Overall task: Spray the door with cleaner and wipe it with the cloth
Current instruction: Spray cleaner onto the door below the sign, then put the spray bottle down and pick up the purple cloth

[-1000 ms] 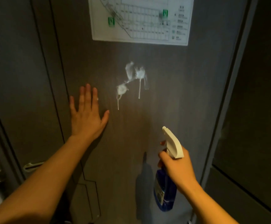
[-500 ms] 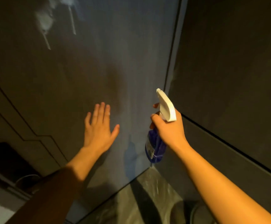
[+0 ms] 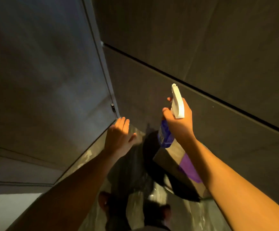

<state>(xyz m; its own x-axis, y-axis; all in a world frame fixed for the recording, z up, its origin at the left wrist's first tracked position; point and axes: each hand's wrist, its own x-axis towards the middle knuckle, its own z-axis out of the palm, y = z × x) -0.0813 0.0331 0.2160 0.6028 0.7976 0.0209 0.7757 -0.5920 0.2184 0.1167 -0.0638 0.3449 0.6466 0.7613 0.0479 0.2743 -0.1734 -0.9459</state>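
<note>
The grey door (image 3: pixel 43 77) fills the left of the view, tilted, with its lower right corner near the middle. My left hand (image 3: pixel 120 137) hangs flat and open by that bottom corner, holding nothing. My right hand (image 3: pixel 179 121) grips a blue spray bottle (image 3: pixel 165 135) by its white trigger head (image 3: pixel 178 102), nozzle pointing up toward the wall panel on the right. A purple cloth (image 3: pixel 189 169) lies on a brown box (image 3: pixel 177 170) on the floor below the bottle, partly hidden by my right forearm. The foam marks are out of view.
A dark panelled wall (image 3: pixel 210 55) rises on the right. On the glossy floor (image 3: pixel 193 214) stand the brown box and a black bag (image 3: pixel 135 174). A small latch (image 3: pixel 112 107) sits on the door's edge. A white strip lies at the lower left.
The view has swung down and right, from the sprayed patch to the door's bottom corner and floor. My left hand has come off the door face and dropped low. The bottle stays in my right hand.
</note>
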